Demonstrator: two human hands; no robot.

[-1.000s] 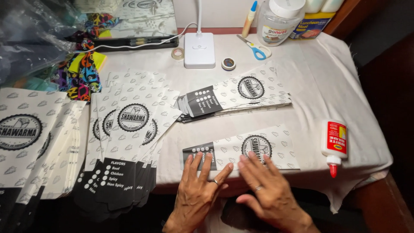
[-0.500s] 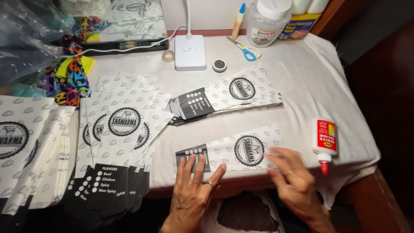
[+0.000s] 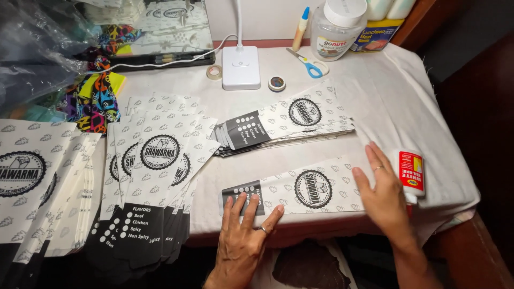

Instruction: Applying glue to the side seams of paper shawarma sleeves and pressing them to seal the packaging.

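Your right hand (image 3: 386,194) has slid outward along the printed paper sleeve (image 3: 300,188), fingers flat beside the white glue bottle (image 3: 411,172). Your left hand (image 3: 247,225), fingers spread, pins its dark end. Pressing step; keep both palms flat.

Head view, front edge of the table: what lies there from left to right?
Stack of printed paper sleeves → fanned pile of sleeves with black ends → left hand on the flat sleeve → right hand at that sleeve's other end → glue bottle.
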